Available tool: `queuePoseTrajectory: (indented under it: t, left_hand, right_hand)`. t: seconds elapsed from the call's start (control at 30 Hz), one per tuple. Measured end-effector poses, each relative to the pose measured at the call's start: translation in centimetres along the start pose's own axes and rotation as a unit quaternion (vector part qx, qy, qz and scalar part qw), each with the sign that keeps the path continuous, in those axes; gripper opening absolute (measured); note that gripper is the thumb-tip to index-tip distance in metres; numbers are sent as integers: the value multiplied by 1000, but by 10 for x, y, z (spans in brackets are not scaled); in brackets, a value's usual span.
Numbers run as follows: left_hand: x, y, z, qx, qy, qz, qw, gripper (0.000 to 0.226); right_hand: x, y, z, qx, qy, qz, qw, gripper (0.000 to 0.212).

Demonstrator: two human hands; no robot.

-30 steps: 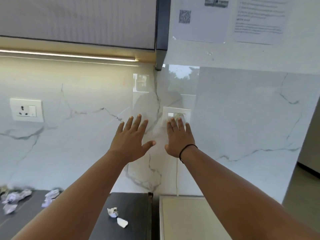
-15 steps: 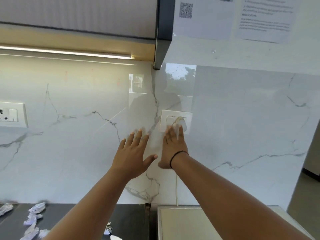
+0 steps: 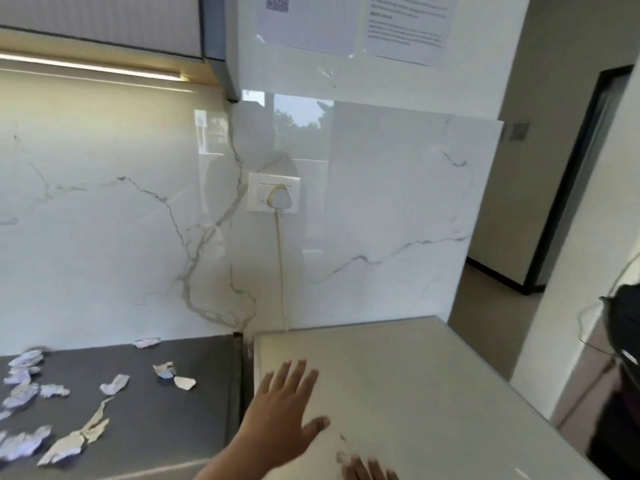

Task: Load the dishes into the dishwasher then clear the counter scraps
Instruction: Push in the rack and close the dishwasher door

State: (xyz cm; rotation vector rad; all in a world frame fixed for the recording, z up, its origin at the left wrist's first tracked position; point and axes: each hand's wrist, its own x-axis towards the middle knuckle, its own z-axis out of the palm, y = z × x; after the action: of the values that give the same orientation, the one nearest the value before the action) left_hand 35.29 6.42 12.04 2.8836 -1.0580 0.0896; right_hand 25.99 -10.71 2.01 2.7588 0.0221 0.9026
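Fingers (image 3: pixel 294 375) of my left hand (image 3: pixel 277 420) are spread straight, palm down over the near left part of the pale appliance top (image 3: pixel 398 382), holding nothing. My right hand (image 3: pixel 367 471) shows only as fingertips at the bottom edge (too little in view to tell how it lies). Left of the appliance, across a narrow gap, the dark counter (image 3: pixel 156 427) carries the paper scraps (image 3: pixel 114 383): crumpled white bits scattered toward the far left, two small ones nearer the gap, a long torn strip (image 3: pixel 93 424) at the near edge. Behind, on the marble backsplash (image 3: pixel 381 209), a white plug (image 3: pixel 280 197) sits in a socket plate (image 3: pixel 256 199), its cord (image 3: pixel 281 271) dropping behind the appliance.
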Motion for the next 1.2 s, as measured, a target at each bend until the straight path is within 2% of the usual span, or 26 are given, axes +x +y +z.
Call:
queuePoseTrajectory:
  t: [0.07,0.17,0.3,0.33,0.4,0.47,0.53,0.6,0.7,0.8,1.0,1.2]
  left_hand:
    - [-25,32,26,-21,-36,-3,999,85]
    - [-72,73,48,-19,-47,-9,999,76]
    - [-145,122,86,-37,16,-11,999,78]
    - [-157,129,90,-66,7,-22,998,76]
    - [-179,146,90,-66,-28,-85,994,71]
    - [-195,160,94,-57,-13,-131,990,81]
    - [-215,167,105,-41,-50,-150,987,101]
    - [-235,175,110,-12,-47,-144,988,116]
    - [-254,175,106,45,-75,-136,987,107]
    - [-257,174,103,87,-116,-128,981,114]
    - [-252,175,119,103,-39,-143,984,118]
    - [-250,171,134,116,32,-126,985,112]
  right_hand:
    - [-43,7,-3,46,-35,-5,998,29]
    - [-79,8,-27,110,-126,3,986,41]
    - [-121,18,-69,92,-264,19,960,71]
    - [-126,23,-81,104,-291,24,951,77]
    - [-143,39,-104,110,-332,20,937,77]
    - [-171,58,-111,142,-352,-12,925,70]
    - [-197,81,-109,171,-389,-21,905,69]
    - [-218,106,-112,151,-379,-20,913,69]
    - [-231,138,-118,131,-378,4,916,68]
    - [-229,146,-116,130,-396,-1,909,69]
    - [-221,138,-90,111,-342,11,933,77]
    - [-202,158,-75,137,-324,-69,934,95]
